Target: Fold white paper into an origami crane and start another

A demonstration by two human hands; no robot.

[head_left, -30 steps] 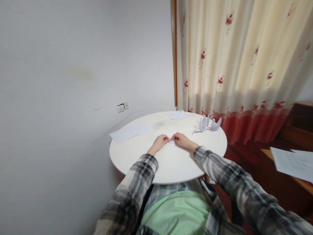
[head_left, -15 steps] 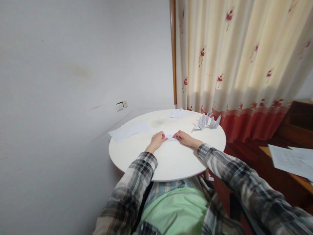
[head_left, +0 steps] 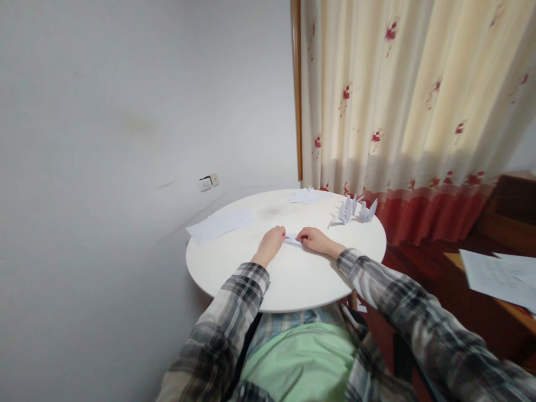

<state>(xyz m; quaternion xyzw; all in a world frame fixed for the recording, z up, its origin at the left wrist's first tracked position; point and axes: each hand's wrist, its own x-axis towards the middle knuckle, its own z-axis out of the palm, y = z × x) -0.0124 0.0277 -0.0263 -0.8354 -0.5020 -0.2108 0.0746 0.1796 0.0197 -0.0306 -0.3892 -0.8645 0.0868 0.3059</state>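
Observation:
A small folded piece of white paper (head_left: 293,240) lies on the round white table (head_left: 293,279) between my hands. My left hand (head_left: 272,242) is curled with its fingertips pressed on the paper's left end. My right hand (head_left: 315,240) is also closed, with its fingers pinching the paper's right end against the tabletop. Both sleeves are plaid.
Two folded paper cranes (head_left: 355,211) stand at the table's far right. A flat white sheet (head_left: 220,224) lies at the far left and more paper (head_left: 307,195) at the back. A flowered curtain (head_left: 410,111) hangs behind. Printed sheets (head_left: 498,276) rest on a wooden surface to the right.
My hands have drawn slightly apart, so more of the folded paper shows between them. They stay pressed on it at the same spot on the table.

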